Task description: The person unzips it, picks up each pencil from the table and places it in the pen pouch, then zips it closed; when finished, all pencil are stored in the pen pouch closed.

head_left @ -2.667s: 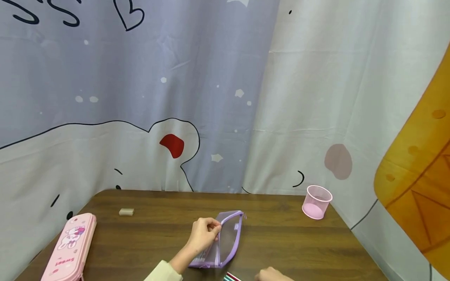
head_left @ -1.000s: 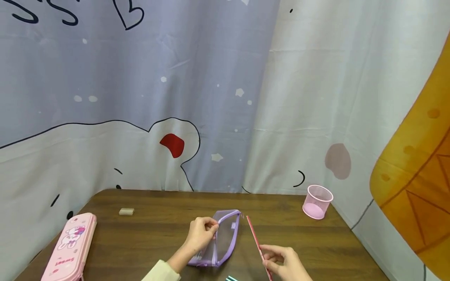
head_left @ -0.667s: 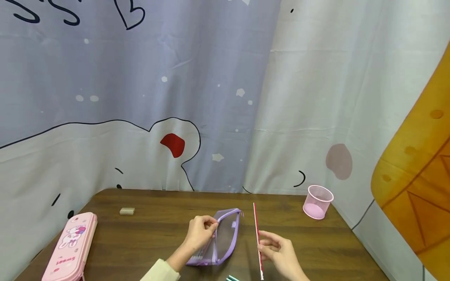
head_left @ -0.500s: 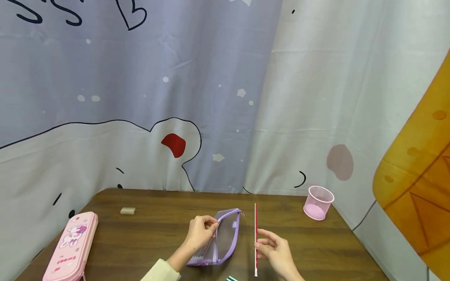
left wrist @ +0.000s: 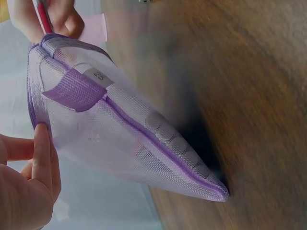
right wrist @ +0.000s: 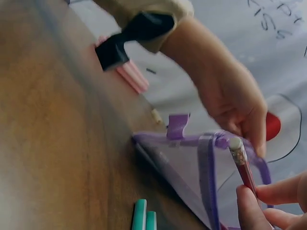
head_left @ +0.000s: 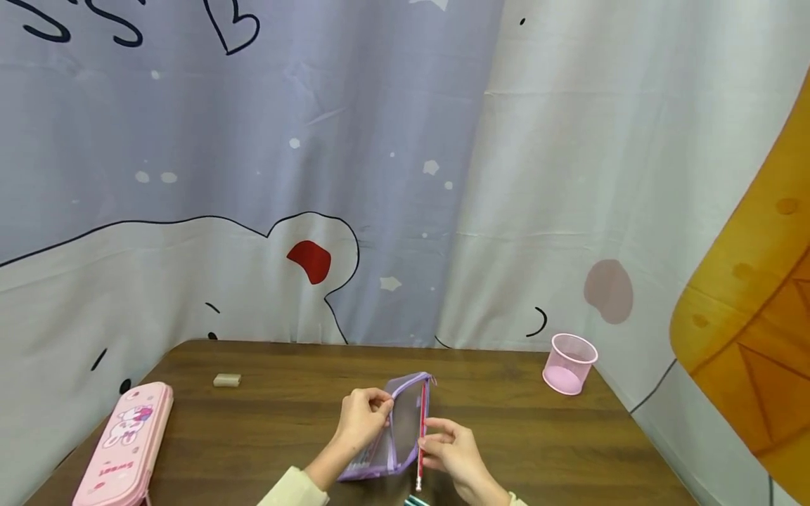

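Observation:
A see-through mesh pouch with purple zip edging (head_left: 405, 422) stands on the table, its mouth spread apart. My left hand (head_left: 363, 422) pinches the near-left edge of that mouth between thumb and fingers. In my right hand (head_left: 457, 453) is a red pencil (head_left: 422, 429), pinched by thumb and fingertips at the pouch's right rim. The white eraser end (right wrist: 235, 143) of the pencil points toward me. A purple fabric tab (left wrist: 76, 91) shows on the pouch's end in the left wrist view. Two teal-ended pencils (right wrist: 139, 215) lie on the table beside the pouch.
A pink pencil case (head_left: 126, 446) with a bunny print lies at the table's left edge. Farther back is a small beige eraser (head_left: 226, 380). A pink mesh cup (head_left: 569, 364) stands at the back right, before a printed curtain (head_left: 544, 176).
My right hand has picked up the red pencil, turned it to point away from me and carried it left to the pouch's mouth. The left hand stays at the pouch's edge.

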Demonstrator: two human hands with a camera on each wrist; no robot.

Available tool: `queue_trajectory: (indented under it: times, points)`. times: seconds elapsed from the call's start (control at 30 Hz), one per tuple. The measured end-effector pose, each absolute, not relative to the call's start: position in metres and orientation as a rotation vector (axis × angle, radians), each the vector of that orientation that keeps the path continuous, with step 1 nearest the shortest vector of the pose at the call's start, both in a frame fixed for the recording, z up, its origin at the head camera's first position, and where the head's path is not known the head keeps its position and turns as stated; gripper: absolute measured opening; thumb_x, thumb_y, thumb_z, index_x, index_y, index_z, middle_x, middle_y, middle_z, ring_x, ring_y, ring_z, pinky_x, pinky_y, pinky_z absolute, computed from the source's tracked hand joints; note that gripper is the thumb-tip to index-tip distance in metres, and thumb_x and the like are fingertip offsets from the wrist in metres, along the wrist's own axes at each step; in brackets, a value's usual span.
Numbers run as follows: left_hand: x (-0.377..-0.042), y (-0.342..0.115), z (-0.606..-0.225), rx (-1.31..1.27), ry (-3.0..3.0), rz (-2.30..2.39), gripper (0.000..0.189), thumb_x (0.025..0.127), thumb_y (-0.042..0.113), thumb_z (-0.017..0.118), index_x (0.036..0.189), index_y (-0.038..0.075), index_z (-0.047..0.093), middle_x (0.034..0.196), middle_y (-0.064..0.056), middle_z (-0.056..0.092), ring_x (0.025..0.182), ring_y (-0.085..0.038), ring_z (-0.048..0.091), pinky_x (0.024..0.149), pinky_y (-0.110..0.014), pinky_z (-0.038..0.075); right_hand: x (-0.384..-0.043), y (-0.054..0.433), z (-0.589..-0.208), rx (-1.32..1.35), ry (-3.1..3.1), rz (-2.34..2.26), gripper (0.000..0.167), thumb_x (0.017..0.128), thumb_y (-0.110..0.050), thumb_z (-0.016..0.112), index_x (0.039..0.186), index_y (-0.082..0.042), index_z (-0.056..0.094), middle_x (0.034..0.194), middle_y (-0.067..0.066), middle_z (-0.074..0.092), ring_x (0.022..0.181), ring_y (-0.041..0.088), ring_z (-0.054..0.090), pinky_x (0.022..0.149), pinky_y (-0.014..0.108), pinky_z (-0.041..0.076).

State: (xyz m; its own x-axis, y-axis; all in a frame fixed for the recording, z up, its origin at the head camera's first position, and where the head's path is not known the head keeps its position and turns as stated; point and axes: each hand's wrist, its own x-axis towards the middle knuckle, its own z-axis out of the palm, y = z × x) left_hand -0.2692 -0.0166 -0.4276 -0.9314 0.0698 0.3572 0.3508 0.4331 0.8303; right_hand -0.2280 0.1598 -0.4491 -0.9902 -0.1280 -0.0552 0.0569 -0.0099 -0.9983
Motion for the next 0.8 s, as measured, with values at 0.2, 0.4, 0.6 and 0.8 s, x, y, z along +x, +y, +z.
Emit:
queue_trajectory:
  times: [0.2, 0.4, 0.6, 0.8]
  points:
    - [-0.267, -0.014, -0.43, -0.424, -2.425, -1.544, 0.01, 0.077, 0.003, 0.061, 0.082, -0.004, 0.066, 0.062, -0.006, 0.062, 0.045, -0.003, 0.054, 0.041, -0.014, 0.045, -0.242, 0.148, -0.457, 0.009, 2.129, -2.182, 0.047, 0.077, 0.001, 0.059, 0.119, 0.013, 0.042, 0.078, 0.002, 0.063, 0.066, 0.008, 0.061, 0.061, 0.026, 0.055]
    - [-0.269, -0.011, -0.43, -0.491, -2.434, -1.56, 0.011, 0.078, 0.002, 0.06, 0.083, -0.007, 0.065, 0.064, -0.007, 0.063, 0.046, -0.003, 0.054, 0.041, -0.014, 0.046, -0.248, 0.139, -0.46, 0.045, 2.156, -2.218, 0.045, 0.076, 0.004, 0.059, 0.117, 0.013, 0.042, 0.076, 0.004, 0.063, 0.064, 0.007, 0.059, 0.058, 0.024, 0.055]
    - [-0.268, -0.011, -0.429, -0.468, -2.437, -1.57, 0.012, 0.078, 0.002, 0.06, 0.084, -0.007, 0.065, 0.063, -0.007, 0.063, 0.046, -0.003, 0.055, 0.041, -0.014, 0.045, -0.249, 0.133, -0.462, 0.01, 2.239, -2.185, 0.042, 0.077, 0.002, 0.06, 0.114, 0.014, 0.044, 0.08, 0.011, 0.064, 0.064, 0.008, 0.06, 0.06, 0.026, 0.055]
    - [-0.269, -0.013, -0.429, -0.47, -2.433, -1.563, 0.01, 0.078, 0.003, 0.061, 0.083, -0.005, 0.065, 0.062, -0.006, 0.062, 0.045, -0.002, 0.053, 0.038, -0.014, 0.043, -0.243, 0.141, -0.454, -0.033, 2.3, -2.158, 0.037, 0.08, -0.003, 0.059, 0.109, 0.016, 0.047, 0.079, 0.01, 0.063, 0.066, 0.012, 0.061, 0.063, 0.029, 0.056]
